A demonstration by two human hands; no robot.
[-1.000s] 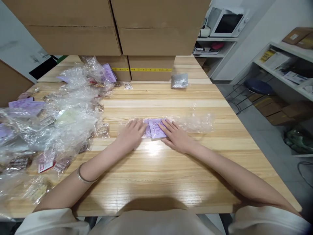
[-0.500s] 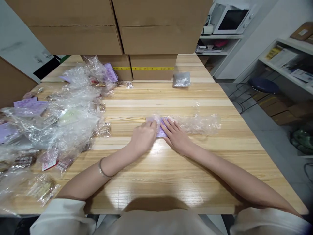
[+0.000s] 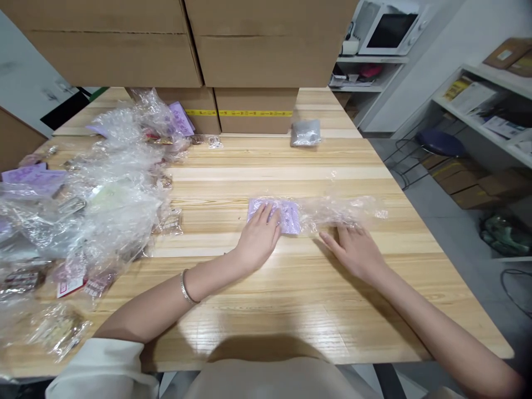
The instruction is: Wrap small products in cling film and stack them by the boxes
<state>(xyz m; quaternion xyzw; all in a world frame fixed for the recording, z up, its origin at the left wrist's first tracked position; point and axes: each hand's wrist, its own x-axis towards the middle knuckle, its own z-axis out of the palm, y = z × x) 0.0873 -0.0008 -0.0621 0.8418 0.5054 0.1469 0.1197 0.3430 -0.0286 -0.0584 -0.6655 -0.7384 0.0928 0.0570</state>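
Observation:
A flat purple packet (image 3: pixel 291 217) lies on the wooden table before me, with clear plastic wrap (image 3: pixel 320 213) stretching from it to the right. My left hand (image 3: pixel 258 235) rests on the packet's left half, fingers laid out over it and hiding part of its surface. At the lower edge of the wrap, my right hand (image 3: pixel 357 249) has its fingers stretched forward and its thumb apart. Its fingertips touch the wrap and are partly covered by it.
A large heap of clear plastic bags (image 3: pixel 124 194) with purple cards and small packets covers the table's left side. Stacked cardboard boxes (image 3: pixel 257 61) stand along the back. A small grey packet (image 3: pixel 305 133) lies at the back right. Beyond the table are shelves and a stool (image 3: pixel 440 142).
My right hand has slid right, off the purple packet to the wrap. My left hand has gone from closed on the packet's left end to lying spread on it. The wrap lies flatter.

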